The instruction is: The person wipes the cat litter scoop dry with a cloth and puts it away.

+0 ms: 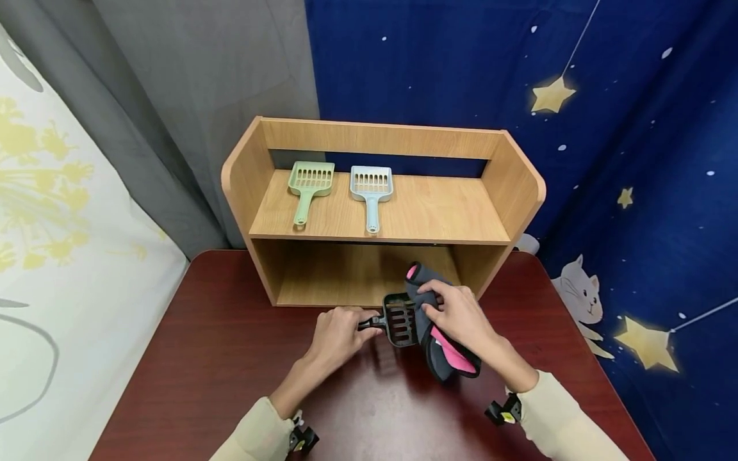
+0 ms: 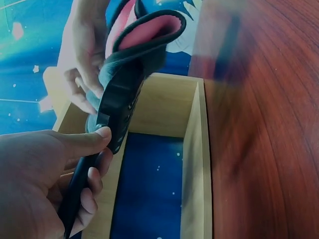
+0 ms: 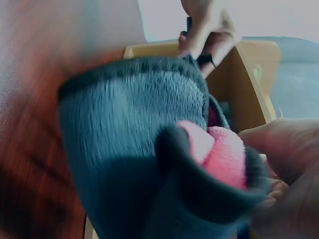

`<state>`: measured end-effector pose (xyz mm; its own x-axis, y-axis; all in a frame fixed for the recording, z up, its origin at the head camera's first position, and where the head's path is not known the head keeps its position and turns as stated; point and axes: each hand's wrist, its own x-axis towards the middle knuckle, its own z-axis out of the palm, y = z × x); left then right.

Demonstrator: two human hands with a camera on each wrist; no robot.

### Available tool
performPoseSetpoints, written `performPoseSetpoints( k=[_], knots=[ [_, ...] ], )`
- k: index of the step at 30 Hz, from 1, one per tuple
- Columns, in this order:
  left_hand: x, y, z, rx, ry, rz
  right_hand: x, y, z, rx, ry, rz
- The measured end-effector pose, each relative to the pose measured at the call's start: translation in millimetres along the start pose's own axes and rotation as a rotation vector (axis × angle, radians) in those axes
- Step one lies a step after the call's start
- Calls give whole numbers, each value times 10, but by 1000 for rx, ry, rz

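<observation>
My left hand grips the handle of a black slotted litter scoop, thumb along the handle near its head. In the left wrist view the scoop is seen nearly edge-on. My right hand holds a folded grey and pink cloth with dark edging against the right side of the scoop head, covering part of it. Up close in the right wrist view, the cloth shows a fuzzy grey face and a pink inside fold. Both hands are above the table, in front of the shelf.
A two-tier wooden shelf stands at the back of the dark red table. On its upper board lie a green litter scoop and a light blue one, handles forward. Curtains hang behind.
</observation>
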<state>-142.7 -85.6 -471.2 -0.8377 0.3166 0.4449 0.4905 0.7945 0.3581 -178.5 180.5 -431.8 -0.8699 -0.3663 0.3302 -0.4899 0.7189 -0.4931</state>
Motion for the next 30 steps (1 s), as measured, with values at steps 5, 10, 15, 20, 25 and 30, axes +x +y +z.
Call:
performPoseSetpoints(
  k=[5, 10, 15, 20, 25, 30],
  knots=[
    [-12, -46, -42, 9, 7, 5, -27, 130, -124, 193, 52, 123],
    [-25, -109, -64, -19, 7, 11, -79, 315, -188, 603, 56, 177],
    [-20, -166, -100, -44, 67, 51, -109, 478, -184, 1034, 65, 168],
    [-5, -182, -116, -94, 115, 119, -91, 552, -160, 1358, 15, 155],
    [14, -162, -116, -155, 126, 151, -33, 540, -117, 1495, -88, 129],
    [41, -114, -108, -202, 126, 215, 50, 494, -28, 1554, -216, 126]
  ],
)
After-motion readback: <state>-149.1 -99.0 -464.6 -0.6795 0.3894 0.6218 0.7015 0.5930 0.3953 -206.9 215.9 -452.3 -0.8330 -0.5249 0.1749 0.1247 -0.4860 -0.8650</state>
